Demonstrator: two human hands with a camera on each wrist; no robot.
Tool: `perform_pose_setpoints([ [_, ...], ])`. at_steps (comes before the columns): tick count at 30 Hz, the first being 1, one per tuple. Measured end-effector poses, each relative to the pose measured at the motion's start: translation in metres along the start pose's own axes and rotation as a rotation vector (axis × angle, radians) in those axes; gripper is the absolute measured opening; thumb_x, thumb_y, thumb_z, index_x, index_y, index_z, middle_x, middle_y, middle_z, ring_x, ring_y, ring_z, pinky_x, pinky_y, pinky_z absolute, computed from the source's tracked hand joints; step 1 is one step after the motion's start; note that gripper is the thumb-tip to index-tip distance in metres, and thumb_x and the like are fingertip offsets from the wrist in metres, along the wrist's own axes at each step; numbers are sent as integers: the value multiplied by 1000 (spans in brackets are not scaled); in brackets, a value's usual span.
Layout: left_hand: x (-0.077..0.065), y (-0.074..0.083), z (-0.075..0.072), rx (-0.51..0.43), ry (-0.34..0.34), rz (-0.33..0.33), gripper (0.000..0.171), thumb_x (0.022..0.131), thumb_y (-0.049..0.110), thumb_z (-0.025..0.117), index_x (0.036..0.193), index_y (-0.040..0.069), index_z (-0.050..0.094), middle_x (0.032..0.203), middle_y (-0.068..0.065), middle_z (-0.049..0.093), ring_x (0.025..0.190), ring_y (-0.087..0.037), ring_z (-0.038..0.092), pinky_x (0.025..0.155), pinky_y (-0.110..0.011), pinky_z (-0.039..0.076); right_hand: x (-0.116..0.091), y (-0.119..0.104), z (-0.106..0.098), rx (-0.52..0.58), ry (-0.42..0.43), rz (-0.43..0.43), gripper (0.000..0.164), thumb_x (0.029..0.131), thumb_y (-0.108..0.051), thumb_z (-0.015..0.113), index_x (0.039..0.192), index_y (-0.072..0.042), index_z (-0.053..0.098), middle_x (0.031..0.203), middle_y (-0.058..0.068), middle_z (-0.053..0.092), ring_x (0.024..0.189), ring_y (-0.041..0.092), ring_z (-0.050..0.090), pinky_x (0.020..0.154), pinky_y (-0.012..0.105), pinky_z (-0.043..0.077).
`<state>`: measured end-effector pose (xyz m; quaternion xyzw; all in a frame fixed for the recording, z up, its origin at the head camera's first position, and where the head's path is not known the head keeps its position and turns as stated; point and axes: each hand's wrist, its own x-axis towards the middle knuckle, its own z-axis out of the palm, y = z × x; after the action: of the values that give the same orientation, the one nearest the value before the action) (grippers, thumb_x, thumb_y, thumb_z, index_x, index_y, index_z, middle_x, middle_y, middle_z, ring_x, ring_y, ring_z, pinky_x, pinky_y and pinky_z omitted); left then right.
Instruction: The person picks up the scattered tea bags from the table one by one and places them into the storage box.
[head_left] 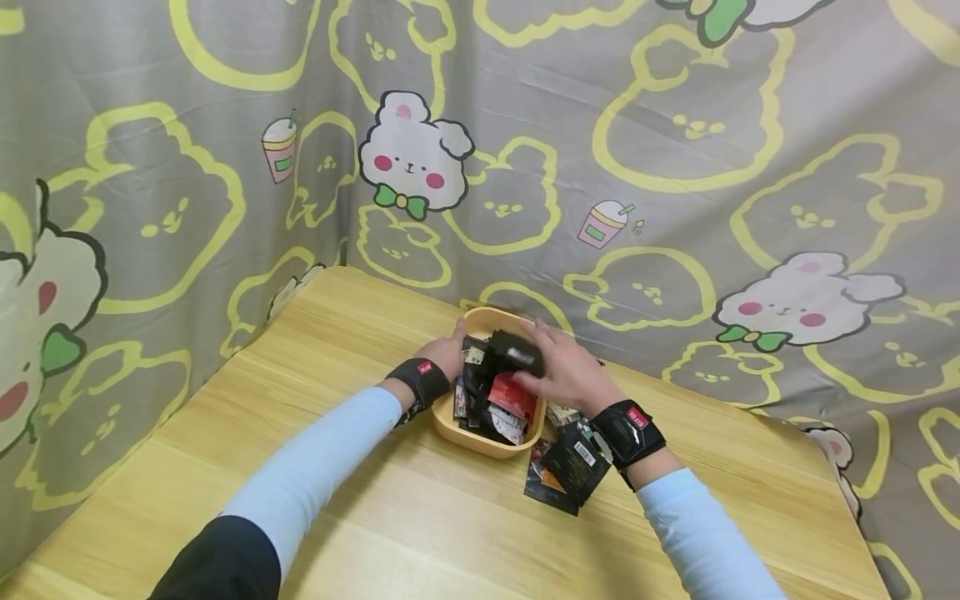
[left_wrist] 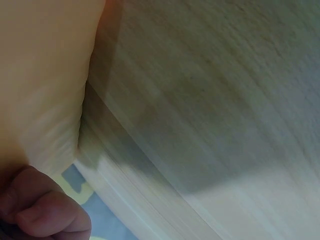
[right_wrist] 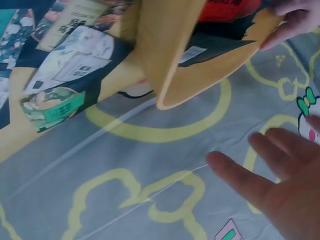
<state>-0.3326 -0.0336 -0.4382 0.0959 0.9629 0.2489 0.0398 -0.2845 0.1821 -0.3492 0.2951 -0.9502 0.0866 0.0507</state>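
Observation:
An orange plastic bin [head_left: 480,446] stands on the table, filled with small black, red and white packets. My left hand [head_left: 447,354] grips the bin's left rim, its fingers [left_wrist: 47,212] curled by the outer wall in the left wrist view. Over the bin's right side is my right hand [head_left: 573,371], beside a black packet [head_left: 517,352] on top of the pile. The right wrist view shows this hand [right_wrist: 282,180] with its fingers spread and nothing between them. A red packet [head_left: 513,396] lies below it inside the bin.
Several flat packets, among them a black one with a barcode label [head_left: 577,458], lie on the table just right of the bin, under my right forearm. A grey curtain [head_left: 525,100] with cartoon prints hangs along the back and left edges of the wooden table [head_left: 360,517].

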Motion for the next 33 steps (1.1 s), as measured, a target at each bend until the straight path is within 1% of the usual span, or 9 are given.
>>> perform_pose_setpoints([
  [2, 0, 0, -1, 0, -7, -3, 69, 95, 17, 47, 151, 6, 8, 70, -9, 63, 57, -19, 58, 51, -29, 42, 0, -1, 2, 9, -42, -19, 80, 83, -48, 64, 148, -19, 28, 150, 18, 32, 129, 39, 42, 96, 53, 42],
  [5, 0, 0, -1, 0, -14, -6, 69, 95, 17, 47, 151, 6, 8, 68, -8, 63, 55, -19, 57, 50, -29, 42, -5, 4, 3, 3, -54, -8, 81, 83, -54, 61, 148, -20, 29, 151, 17, 29, 132, 40, 37, 100, 58, 37],
  [10, 1, 1, -1, 12, -10, -9, 69, 96, 18, 46, 151, 6, 7, 61, -6, 59, 53, -19, 56, 49, -28, 41, -19, 24, 4, 44, -72, 67, 76, 87, -45, 60, 149, -16, 27, 151, 19, 29, 134, 42, 34, 103, 59, 31],
  [16, -1, 1, -2, 4, -20, -20, 68, 96, 18, 45, 151, 7, 6, 59, -5, 57, 51, -19, 55, 47, -28, 41, -44, 67, 17, 74, -100, 188, 70, 90, -39, 58, 148, -11, 28, 149, 22, 29, 134, 43, 31, 104, 58, 31],
  [19, -1, 1, -2, -2, -22, -22, 68, 96, 17, 45, 151, 7, 6, 59, -4, 56, 50, -19, 54, 47, -28, 40, -60, 91, 28, 68, -121, 260, 66, 92, -35, 55, 146, -6, 31, 146, 26, 33, 131, 46, 34, 102, 59, 32],
  [24, -3, 3, -4, -4, -35, -36, 68, 96, 17, 45, 151, 7, 6, 60, -4, 56, 52, -18, 54, 48, -28, 39, -88, 123, 48, 74, -166, 334, 60, 93, -29, 55, 141, 2, 36, 133, 31, 46, 116, 48, 48, 94, 59, 38],
  [29, -4, 5, -5, -12, -31, -38, 68, 97, 19, 45, 151, 7, 7, 59, -4, 55, 51, -18, 53, 47, -28, 38, -104, 138, 61, 75, -184, 376, 58, 91, -26, 56, 138, 3, 40, 131, 31, 48, 115, 48, 49, 93, 58, 39],
  [30, -5, 6, -5, -11, -29, -37, 68, 97, 19, 45, 151, 7, 7, 59, -4, 55, 50, -18, 53, 46, -27, 37, -106, 139, 62, 78, -185, 378, 58, 91, -26, 57, 138, 3, 40, 134, 32, 44, 120, 50, 44, 94, 59, 38],
  [33, -5, 6, -5, -10, -25, -33, 68, 97, 19, 45, 151, 6, 7, 58, -4, 55, 49, -18, 52, 45, -27, 37, -108, 141, 62, 121, -220, 397, 61, 90, -29, 59, 140, -1, 39, 139, 34, 37, 122, 52, 41, 96, 60, 36],
])
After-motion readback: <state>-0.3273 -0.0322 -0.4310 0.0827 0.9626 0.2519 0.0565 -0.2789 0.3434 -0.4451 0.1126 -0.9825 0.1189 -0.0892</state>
